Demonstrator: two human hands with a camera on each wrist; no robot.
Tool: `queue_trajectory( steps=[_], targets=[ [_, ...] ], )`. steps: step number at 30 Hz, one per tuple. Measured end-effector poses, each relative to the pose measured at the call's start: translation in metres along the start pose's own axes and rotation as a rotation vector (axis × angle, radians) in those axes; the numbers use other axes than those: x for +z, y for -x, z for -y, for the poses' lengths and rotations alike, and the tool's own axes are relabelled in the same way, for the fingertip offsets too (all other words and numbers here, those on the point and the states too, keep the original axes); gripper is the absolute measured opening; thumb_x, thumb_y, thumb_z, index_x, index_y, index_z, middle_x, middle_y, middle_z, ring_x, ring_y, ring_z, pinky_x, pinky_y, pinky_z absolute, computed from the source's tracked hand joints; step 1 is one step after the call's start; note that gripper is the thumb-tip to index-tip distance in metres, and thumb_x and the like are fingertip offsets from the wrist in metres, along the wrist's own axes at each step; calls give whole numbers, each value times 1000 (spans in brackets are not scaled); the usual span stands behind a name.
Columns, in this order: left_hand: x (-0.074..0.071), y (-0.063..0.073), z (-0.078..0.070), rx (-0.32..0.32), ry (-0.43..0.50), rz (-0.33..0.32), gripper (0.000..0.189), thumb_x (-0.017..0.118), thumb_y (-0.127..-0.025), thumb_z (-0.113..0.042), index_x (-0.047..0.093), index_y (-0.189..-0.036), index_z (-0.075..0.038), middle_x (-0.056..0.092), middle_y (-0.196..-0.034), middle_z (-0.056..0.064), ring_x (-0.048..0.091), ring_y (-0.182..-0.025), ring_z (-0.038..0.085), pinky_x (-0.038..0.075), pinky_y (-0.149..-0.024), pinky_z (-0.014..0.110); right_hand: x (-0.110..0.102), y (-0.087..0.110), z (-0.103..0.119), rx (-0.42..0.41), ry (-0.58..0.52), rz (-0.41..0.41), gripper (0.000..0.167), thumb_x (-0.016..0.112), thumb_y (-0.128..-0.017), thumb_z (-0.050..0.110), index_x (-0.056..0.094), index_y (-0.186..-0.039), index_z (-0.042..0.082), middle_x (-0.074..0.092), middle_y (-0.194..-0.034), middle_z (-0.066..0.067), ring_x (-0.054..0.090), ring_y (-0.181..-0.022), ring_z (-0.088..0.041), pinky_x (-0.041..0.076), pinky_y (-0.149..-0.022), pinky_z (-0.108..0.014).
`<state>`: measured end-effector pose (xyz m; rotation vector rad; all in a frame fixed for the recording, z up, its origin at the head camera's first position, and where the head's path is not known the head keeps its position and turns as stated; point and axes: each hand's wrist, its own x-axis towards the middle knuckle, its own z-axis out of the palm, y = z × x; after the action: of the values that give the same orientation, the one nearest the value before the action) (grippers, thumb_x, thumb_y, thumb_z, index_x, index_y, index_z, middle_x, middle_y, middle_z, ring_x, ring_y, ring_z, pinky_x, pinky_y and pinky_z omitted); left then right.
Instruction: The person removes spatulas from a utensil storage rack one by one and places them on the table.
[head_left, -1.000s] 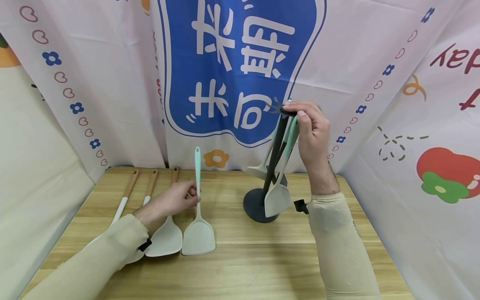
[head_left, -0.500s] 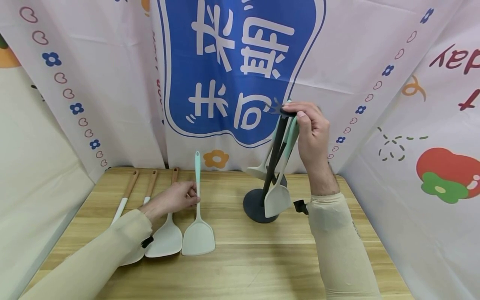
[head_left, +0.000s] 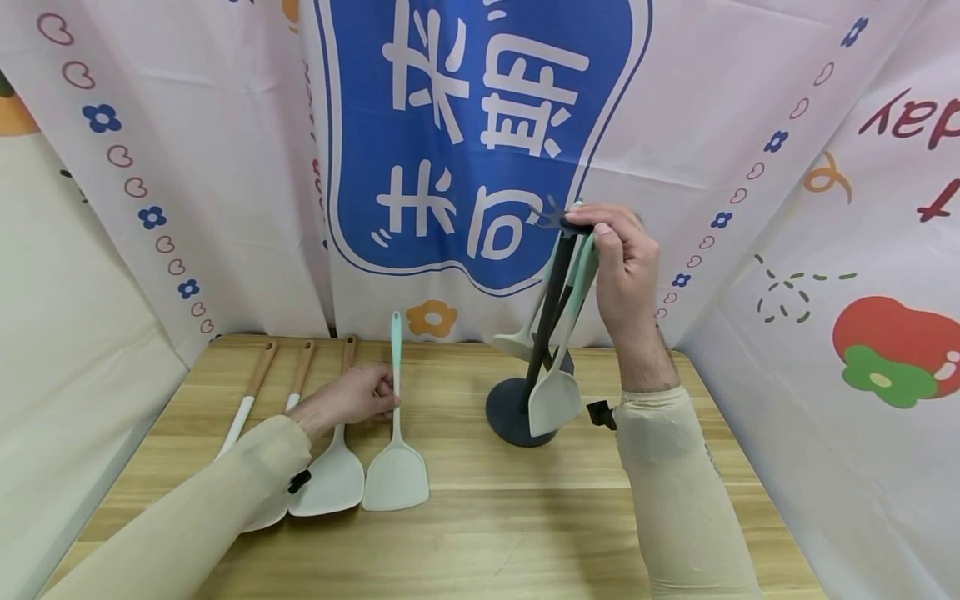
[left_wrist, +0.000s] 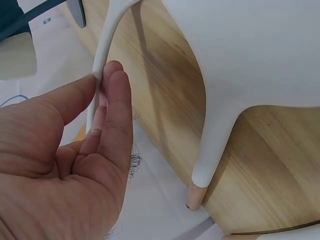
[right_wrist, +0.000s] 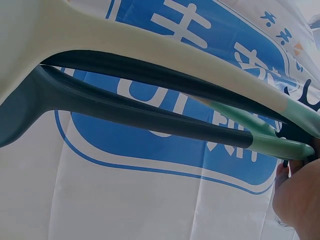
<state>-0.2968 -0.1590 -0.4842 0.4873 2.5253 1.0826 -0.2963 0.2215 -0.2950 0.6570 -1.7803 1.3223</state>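
In the head view my left hand [head_left: 352,396] pinches the pale shaft of a spatula [head_left: 396,479] with a mint-green handle end. Its broad blade is at the tabletop, while the handle is tilted up. The left wrist view shows thumb and fingertips meeting around that shaft [left_wrist: 102,52]. My right hand [head_left: 628,262] grips the top of a black utensil stand [head_left: 553,308], near its prongs. Hanging there are a cream spatula [head_left: 555,404], another pale utensil [head_left: 516,342] behind, and a dark utensil [right_wrist: 150,117], clearest in the right wrist view.
Left of my left hand, white spatulas with wooden handle ends lie side by side, one with its blade [head_left: 330,482] in plain sight. My left sleeve [head_left: 202,517] covers part of the others. A printed cloth [head_left: 712,108] hangs behind the wooden table [head_left: 480,533].
The held spatula's handle end has sunk lower while its blade stays almost in place. My left forearm has shifted slightly right. My right hand and the stand keep still.
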Motion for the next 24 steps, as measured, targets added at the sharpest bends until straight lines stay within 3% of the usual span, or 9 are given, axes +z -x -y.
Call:
queue_trajectory(
  steps=[8, 16, 24],
  targets=[
    [1, -4, 2, -38, -20, 9, 11, 74, -114, -4, 70, -118, 5, 85, -100, 20, 82, -87, 25, 61, -67, 24, 0, -1, -1, -16, -9, 1, 43, 51, -114, 19, 85, -119, -8, 81, -124, 27, 73, -128, -4, 55, -115, -27],
    [1, -6, 6, -87, -25, 17, 12, 73, -115, -5, 69, -119, 6, 83, -99, 18, 80, -86, 21, 71, -76, 34, 0, 0, 0, -16, -7, 6, 44, 51, -114, 19, 84, -119, -8, 80, -124, 29, 72, -128, -3, 55, -115, -27],
    [2, -11, 11, -139, -29, 41, 12, 71, -116, -8, 70, -111, 2, 79, -92, 12, 75, -78, 14, 71, -72, 27, 1, 0, 1, -12, -8, 4, 44, 51, -114, 20, 84, -119, -8, 79, -124, 30, 72, -128, -3, 55, -115, -27]
  ],
)
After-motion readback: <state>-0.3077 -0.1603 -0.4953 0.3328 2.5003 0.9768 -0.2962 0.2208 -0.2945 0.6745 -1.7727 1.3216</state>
